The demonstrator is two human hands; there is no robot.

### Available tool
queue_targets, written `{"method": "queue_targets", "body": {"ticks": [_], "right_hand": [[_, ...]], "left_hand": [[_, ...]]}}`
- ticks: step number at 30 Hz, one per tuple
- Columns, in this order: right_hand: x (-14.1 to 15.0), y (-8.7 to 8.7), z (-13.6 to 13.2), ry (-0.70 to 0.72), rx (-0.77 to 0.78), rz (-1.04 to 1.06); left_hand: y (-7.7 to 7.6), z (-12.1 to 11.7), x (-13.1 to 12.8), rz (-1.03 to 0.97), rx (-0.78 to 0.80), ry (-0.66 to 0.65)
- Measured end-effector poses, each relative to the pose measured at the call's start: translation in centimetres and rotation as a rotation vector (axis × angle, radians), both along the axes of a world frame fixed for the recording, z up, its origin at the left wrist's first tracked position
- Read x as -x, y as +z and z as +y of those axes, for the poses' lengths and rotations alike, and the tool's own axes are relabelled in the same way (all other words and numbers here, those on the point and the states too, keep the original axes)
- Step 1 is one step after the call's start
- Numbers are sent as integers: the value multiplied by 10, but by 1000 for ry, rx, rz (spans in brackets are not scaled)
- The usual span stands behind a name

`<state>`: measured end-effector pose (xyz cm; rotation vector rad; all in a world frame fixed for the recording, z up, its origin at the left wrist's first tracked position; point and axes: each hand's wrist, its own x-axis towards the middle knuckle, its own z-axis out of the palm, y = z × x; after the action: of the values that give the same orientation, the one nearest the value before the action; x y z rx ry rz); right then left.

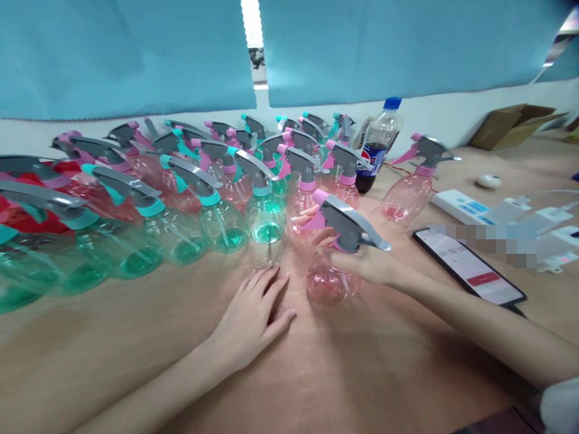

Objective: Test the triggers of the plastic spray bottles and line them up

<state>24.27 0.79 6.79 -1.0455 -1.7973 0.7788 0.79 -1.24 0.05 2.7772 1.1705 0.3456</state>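
My right hand [348, 259] is wrapped round the neck of a pink spray bottle [328, 283] with a grey and pink trigger head. The bottle is upright, at or just above the tabletop. Flat on the wooden table [217, 386] lies my left hand [257, 301], its fingers spread and holding nothing. Just beyond its fingertips stands a green spray bottle [266, 220] with a turquoise collar. More green bottles, such as one [224, 226] beside it, form a front row running left. Behind them several pink bottles stand close together, one pink bottle [344, 193] near my right hand.
A lone pink spray bottle [407, 196] stands right of a cola bottle [377, 144]. Farther right are a white power strip [465, 205] with plugs, a phone [470, 265] showing a timer, a small white object [488, 181] and a cardboard box [511, 126]. Red material [31, 211] lies at left.
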Motion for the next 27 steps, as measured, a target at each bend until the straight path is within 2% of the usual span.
{"method": "queue_targets", "body": {"ticks": [8,22,27], "right_hand": [[1,5,-2,-35,13,-78],[3,7,-4,24,5,-6],[2,5,-3,-3,37,-45]], "left_hand": [[0,0,0,5,9,6],[0,-1,0,24,28,8],[1,-1,0,20,40,9]]}}
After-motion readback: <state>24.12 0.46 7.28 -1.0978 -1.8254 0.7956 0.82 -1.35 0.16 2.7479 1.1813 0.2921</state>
